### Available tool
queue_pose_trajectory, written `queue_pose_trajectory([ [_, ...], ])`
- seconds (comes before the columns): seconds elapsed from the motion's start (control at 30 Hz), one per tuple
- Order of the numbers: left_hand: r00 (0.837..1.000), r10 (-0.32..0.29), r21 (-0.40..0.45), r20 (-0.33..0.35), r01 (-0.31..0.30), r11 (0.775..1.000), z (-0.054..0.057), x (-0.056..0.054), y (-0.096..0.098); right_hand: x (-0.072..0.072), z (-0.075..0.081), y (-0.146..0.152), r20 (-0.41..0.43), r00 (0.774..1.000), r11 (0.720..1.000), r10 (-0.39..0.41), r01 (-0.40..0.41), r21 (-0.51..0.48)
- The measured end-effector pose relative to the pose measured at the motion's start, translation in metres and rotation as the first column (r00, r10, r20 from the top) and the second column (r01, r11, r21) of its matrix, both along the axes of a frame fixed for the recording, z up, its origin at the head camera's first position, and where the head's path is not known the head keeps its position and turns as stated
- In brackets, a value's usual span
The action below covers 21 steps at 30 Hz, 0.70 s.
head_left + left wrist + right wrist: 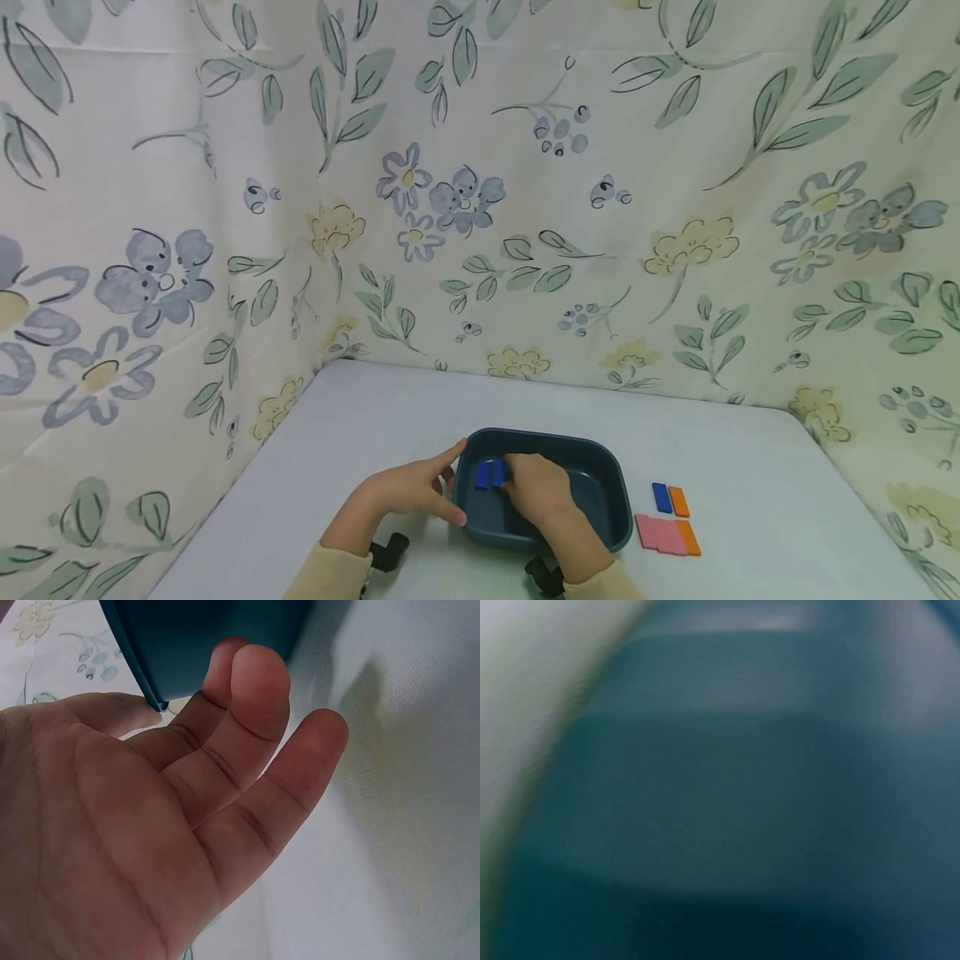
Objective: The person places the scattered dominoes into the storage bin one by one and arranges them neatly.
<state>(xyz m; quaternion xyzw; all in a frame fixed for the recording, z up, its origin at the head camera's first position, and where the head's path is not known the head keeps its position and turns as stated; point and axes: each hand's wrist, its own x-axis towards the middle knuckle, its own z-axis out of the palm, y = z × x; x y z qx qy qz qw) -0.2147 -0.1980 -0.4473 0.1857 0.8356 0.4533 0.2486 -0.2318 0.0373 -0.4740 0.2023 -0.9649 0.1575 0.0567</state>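
A dark teal plastic bin point(555, 546) sits on the white table. Inside it, toward the left, two small blue tiles point(482, 475) lie side by side. My right hand point(542, 490) reaches down into the bin and pinches the right-hand blue tile at its edge; its fingertips are partly hidden. In the right wrist view only the blurred bin wall point(705, 795) shows. My left hand point(408, 490) is spread at the bin's left side, thumb and fingertips right at the rim. In the left wrist view its fingers point(259, 690) are loosely bent beside the bin point(187, 645), with nothing in the palm.
To the right of the bin a blue tile point(662, 497) and an orange tile point(678, 502) lie on the white table point(390, 400). Just in front of them are pink tiles point(660, 534) and another orange tile point(687, 537). A floral curtain point(480, 208) hangs behind and along the sides.
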Motion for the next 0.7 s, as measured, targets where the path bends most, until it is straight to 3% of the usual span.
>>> queue_pose_trajectory([
  [0.7, 1.0, 0.015, -0.012, 0.007, -0.015, 1.0, -0.0015, -0.0003, 0.0007, -0.0042, -0.0048, -0.0029, 0.062, 0.998, 1.0, 0.014, -0.015, 0.013],
])
